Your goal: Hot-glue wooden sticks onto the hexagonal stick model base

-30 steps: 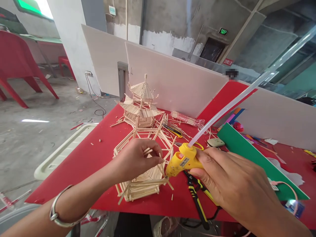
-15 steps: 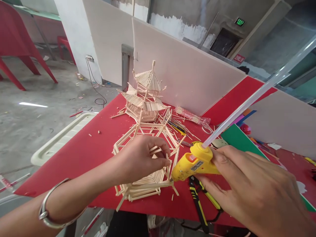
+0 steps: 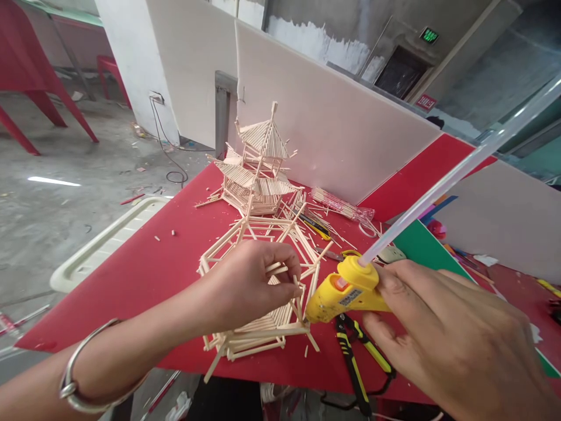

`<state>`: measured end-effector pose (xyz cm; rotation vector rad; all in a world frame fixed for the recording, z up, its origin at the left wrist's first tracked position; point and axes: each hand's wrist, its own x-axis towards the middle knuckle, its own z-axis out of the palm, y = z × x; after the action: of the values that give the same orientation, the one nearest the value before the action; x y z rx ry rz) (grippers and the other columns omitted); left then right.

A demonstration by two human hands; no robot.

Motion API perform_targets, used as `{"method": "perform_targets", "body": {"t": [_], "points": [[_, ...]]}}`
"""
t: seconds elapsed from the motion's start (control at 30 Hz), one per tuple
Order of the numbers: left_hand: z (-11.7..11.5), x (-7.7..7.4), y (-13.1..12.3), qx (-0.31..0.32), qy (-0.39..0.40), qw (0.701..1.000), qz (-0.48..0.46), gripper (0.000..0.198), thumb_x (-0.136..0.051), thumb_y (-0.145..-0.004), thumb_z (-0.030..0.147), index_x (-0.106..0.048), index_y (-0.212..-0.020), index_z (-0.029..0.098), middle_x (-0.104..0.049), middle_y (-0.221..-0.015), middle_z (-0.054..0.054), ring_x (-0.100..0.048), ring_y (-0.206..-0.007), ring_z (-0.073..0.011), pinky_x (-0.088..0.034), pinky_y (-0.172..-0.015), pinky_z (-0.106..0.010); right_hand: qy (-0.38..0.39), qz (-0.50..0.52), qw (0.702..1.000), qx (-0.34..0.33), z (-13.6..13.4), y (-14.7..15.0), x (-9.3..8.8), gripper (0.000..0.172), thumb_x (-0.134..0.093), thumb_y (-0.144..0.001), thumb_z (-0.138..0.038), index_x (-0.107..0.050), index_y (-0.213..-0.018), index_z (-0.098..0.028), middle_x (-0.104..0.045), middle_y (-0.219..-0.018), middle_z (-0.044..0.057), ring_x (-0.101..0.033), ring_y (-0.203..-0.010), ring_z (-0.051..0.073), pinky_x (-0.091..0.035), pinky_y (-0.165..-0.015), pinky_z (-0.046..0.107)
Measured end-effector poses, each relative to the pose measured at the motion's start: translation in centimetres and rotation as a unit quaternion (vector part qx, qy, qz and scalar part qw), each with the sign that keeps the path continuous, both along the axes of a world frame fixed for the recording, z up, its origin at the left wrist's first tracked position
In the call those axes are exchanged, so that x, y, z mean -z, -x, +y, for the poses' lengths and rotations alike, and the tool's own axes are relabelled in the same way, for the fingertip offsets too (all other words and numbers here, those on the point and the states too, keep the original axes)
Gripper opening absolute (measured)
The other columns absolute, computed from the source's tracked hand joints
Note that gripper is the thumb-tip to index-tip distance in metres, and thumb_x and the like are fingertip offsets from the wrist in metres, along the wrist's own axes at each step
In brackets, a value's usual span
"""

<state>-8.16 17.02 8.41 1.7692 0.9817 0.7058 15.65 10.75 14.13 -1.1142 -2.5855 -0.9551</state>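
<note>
I see a concrete floor (image 3: 65, 204) and a red desk (image 3: 144, 275). White boards (image 3: 333, 134) stand along the desk's far edge, and a green sheet (image 3: 421, 245) lies toward its right side. The left half of the desk is mostly bare red with a few stray splinters.

A stick tower (image 3: 258, 169) stands near the far edge. A stick frame (image 3: 258, 333) sits at the near edge, where my left hand (image 3: 249, 280) pinches one of its upper sticks between thumb and fingertips.

My right hand (image 3: 447, 339) is wrapped around a yellow glue gun (image 3: 339, 292), its nozzle touching the frame's right post. A clear glue stick (image 3: 460, 169) juts up from its back. The gun's label is too small to read, and so is the green door sign (image 3: 428, 35). Yellow-handled cutters (image 3: 350, 356) lie by the near edge, under the gun.
</note>
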Motion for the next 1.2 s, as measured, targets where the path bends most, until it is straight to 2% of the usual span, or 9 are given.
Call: {"method": "perform_targets", "body": {"t": [0.33, 0.87, 1.2], "points": [[-0.08, -0.08, 0.09, 0.001, 0.004, 1.0, -0.002, 0.005, -0.066, -0.073, 0.015, -0.063, -0.072, 0.019, -0.052, -0.059, 0.007, -0.044, -0.054, -0.0062, -0.035, -0.05, -0.017, 0.003, -0.003, 1.0, -0.005, 0.25, 0.16, 0.06, 0.024, -0.056, -0.09, -0.02, -0.061, -0.112, -0.012, -0.067, -0.087, 0.007, -0.055, -0.072, 0.021, -0.038, -0.066, 0.035], [-0.01, 0.2, 0.14, 0.007, 0.006, 1.0, -0.003, 0.004, -0.067, -0.074, 0.018, -0.063, -0.073, 0.019, -0.051, -0.059, 0.008, -0.043, -0.053, -0.0054, -0.036, -0.05, -0.017, -0.007, -0.001, 1.0, -0.002, 0.13, -0.1, 0.38, 0.017, -0.055, -0.091, -0.02, -0.062, -0.105, -0.013, -0.068, -0.087, 0.007, -0.058, -0.073, 0.02, -0.04, -0.067, 0.034], [0.04, -0.18, 0.13, 0.011, -0.002, 1.0, 0.006, 0.004, -0.066, -0.074, 0.016, -0.064, -0.073, 0.018, -0.054, -0.061, 0.007, -0.046, -0.054, -0.006, -0.037, -0.051, -0.017, -0.012, 0.006, 1.0, -0.007, 0.24, -0.03, 0.41, 0.017, -0.055, -0.09, -0.018, -0.063, -0.104, -0.012, -0.071, -0.088, 0.007, -0.059, -0.072, 0.019, -0.041, -0.068, 0.034]]}}
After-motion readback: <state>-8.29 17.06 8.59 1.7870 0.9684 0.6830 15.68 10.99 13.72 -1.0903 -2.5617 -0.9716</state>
